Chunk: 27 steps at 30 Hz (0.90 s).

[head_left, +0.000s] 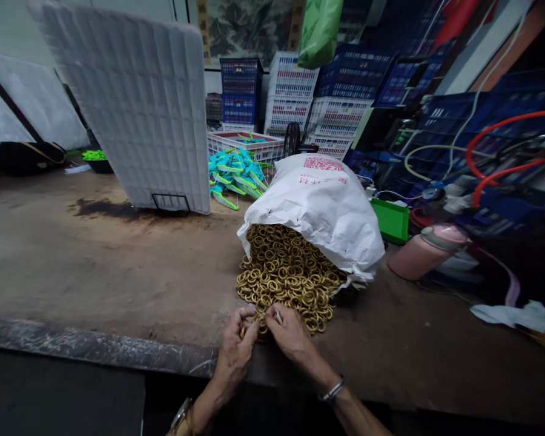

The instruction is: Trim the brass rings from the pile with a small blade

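A heap of brass rings (pixel 285 275) spills from a white sack (pixel 320 209) lying on its side on the brown workbench (pixel 95 260). Both hands meet at the near edge of the heap. My left hand (pixel 237 348) is closed, its fingers pinching a brass ring. My right hand (pixel 289 333) is closed too, pinching a small pale piece (pixel 277 315) against the rings. A watch sits on my left wrist and a metal bracelet on my right.
A white gridded tray (pixel 131 103) stands upright on a wire stand at the back left. Teal and green plastic parts (pixel 236 175) lie behind the sack. A pink bottle (pixel 424 249) and green box (pixel 390 219) lie right. Stacked crates and hoses fill the back right.
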Motion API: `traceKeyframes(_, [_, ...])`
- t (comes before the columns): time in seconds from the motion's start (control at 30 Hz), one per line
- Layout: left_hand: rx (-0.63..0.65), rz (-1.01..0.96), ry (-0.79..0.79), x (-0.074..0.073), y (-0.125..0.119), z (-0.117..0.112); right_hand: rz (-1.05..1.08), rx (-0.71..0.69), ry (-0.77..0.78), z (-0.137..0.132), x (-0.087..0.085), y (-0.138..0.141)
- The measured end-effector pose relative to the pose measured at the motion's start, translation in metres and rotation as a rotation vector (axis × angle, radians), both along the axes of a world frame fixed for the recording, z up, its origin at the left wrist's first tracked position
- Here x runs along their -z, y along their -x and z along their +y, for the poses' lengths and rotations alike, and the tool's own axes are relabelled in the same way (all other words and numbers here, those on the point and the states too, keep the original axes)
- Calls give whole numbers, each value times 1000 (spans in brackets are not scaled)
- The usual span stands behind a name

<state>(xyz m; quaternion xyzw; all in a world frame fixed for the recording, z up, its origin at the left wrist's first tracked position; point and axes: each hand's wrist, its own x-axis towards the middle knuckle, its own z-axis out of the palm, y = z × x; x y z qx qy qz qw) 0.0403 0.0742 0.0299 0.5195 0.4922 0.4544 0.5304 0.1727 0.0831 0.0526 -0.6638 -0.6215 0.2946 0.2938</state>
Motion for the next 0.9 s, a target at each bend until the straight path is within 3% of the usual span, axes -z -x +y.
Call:
traceKeyframes(0.13, [65, 19, -18, -4, -2, 1, 43, 1, -3, -1, -1, 2])
traceKeyframes(0.37, [69, 138, -77, -6, -1, 4, 96, -14, 53, -1, -2, 3])
traceKeyframes(0.63, [35, 106, -42, -4, 2, 8, -82, 25, -42, -7, 2, -3])
traceKeyframes(0.77, [10, 78, -31, -8, 3, 6, 59, -15, -68, -12, 0, 0])
traceKeyframes(0.9, [0, 9, 38, -8, -1, 4, 293, -86, 18, -15, 0, 7])
